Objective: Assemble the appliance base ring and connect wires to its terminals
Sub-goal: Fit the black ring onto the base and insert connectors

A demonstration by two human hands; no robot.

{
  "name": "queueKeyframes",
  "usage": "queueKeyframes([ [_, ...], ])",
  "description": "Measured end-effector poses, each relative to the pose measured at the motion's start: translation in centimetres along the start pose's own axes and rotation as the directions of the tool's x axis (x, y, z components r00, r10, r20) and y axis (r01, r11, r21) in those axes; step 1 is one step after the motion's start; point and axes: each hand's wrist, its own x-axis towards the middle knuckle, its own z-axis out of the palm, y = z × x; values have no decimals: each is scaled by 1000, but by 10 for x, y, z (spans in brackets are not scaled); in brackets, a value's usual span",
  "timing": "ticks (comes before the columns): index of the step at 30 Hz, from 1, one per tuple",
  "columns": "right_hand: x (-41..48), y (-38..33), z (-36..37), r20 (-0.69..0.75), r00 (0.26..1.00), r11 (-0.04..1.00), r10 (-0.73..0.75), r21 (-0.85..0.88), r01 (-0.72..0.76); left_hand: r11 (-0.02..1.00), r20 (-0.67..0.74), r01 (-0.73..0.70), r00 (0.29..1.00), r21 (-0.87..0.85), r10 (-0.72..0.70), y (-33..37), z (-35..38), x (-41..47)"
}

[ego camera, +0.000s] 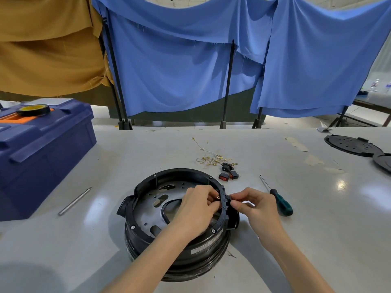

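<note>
A black round appliance base ring [169, 176] stands on the grey table in front of me. My left hand [196, 210] reaches inside the ring and pinches a small brass wire terminal [218, 197] against the ring's right inner wall. My right hand [254, 206] is outside the ring and pinches a small black part [229, 200] set in that wall. A bundle of thin wires with brass terminals [211, 158] lies behind the ring. Beside it lie a black socket [227, 166] and two red rocker switches [224, 177].
A green-handled screwdriver [281, 203] lies right of my right hand. A metal rod [74, 201] lies to the left. A blue toolbox [42, 149] with a tape roll [33, 109] on top stands far left. Black round plates [351, 144] lie at far right. Blue cloth hangs behind.
</note>
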Motion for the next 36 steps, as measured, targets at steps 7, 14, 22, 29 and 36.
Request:
queueKeyframes([
  [7, 0, 0, 13, -22, 1000, 1000, -10, -24, 10, 998, -28, -42, 999, 41, 43, -1, -1, 1],
  [14, -1, 3, 18, -55, 996, 990, -70, -127, 62, 990, -13, -59, 998, 126, 61, 1, -1, 1],
  [22, -3, 4, 19, 5, 995, 988, -103, -115, 102, 986, -19, -60, 998, 157, 63, 4, 0, 0],
  [29, -4, 6, 15, -13, 999, 999, -33, 20, 33, 984, -12, -62, 998, 168, 65, 6, -2, -2],
  [36, -2, 4, 12, -32, 1000, 999, 0, 49, 2, 993, -29, -18, 999, 114, 21, 4, -6, -3],
])
